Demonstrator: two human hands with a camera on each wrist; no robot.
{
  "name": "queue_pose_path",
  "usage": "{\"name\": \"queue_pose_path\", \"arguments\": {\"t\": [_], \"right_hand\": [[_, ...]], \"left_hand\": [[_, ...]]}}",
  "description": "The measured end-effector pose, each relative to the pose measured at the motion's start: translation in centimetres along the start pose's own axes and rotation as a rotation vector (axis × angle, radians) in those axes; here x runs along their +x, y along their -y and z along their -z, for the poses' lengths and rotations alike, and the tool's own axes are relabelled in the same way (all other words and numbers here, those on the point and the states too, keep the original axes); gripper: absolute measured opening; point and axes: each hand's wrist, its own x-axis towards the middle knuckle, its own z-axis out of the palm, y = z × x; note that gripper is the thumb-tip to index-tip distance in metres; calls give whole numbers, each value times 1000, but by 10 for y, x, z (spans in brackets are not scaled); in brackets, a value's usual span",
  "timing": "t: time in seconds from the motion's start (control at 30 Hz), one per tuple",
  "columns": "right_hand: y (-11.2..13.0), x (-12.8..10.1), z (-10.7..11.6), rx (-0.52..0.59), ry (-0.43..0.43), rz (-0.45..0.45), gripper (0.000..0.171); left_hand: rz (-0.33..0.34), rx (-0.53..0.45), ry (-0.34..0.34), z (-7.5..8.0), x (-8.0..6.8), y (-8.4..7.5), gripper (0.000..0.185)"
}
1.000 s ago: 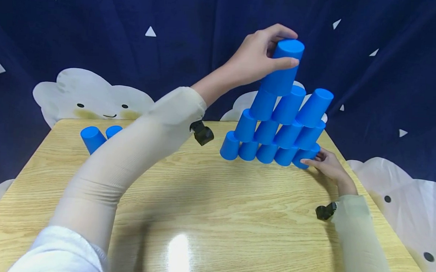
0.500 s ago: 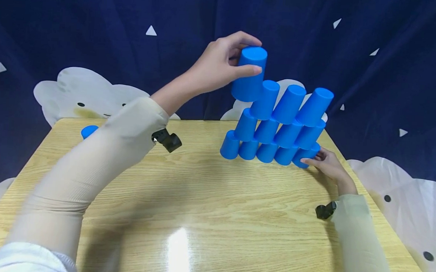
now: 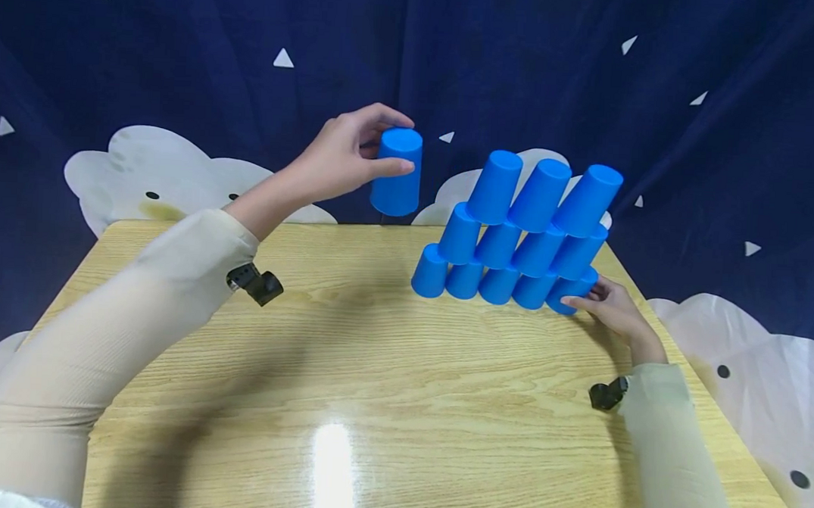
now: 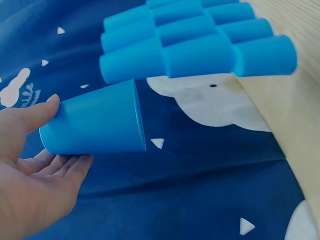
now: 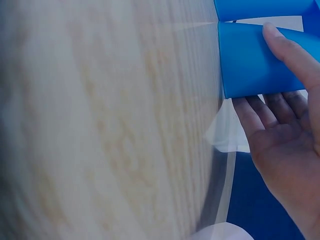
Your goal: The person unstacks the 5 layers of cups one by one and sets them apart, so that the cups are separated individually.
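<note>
So from where I'm standing, the left hand (image 3: 339, 160) is up in the air holding a single blue cup (image 3: 398, 172) upside down, thumb on the near side and fingers wrapped around the far side near the closed end. In the left wrist view you can see the cup (image 4: 95, 125) sitting in the curled fingers (image 4: 60, 165), with the thumb pressed on top. It's hanging above the back edge of the worktop (image 3: 374, 374), off to the left of the pyramid and not touching it.

The cup pyramid (image 3: 517, 228) sits at the back right of the worktop, all the same blue, all upside down. I count five cups on the bottom row, four on the next and three on top. The whole thing looks like it leans a bit to the right from the head camera.

The right hand (image 3: 612, 308) is down low at the right end of the bottom row. Its fingers are mostly straight, fingertips touching the end cup (image 3: 569, 291). The right wrist view shows the thumb lying along the side of that cup (image 5: 260, 60) and the other fingers spread out below it, so it's more of a light steadying touch than a grip.

Behind it all hangs a dark blue curtain (image 3: 183, 62) with little white triangles and cloud faces.
</note>
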Motion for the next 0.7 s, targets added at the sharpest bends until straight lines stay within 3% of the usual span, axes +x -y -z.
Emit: {"name": "queue_pose_path", "arguments": {"t": [0.33, 0.7], "right_hand": [[-1, 4, -2, 9, 4, 2, 79], [-3, 5, 1, -9, 5, 6, 75]], "left_hand": [[98, 70, 25, 11, -26, 37, 54], [177, 77, 47, 29, -52, 88, 50]]}}
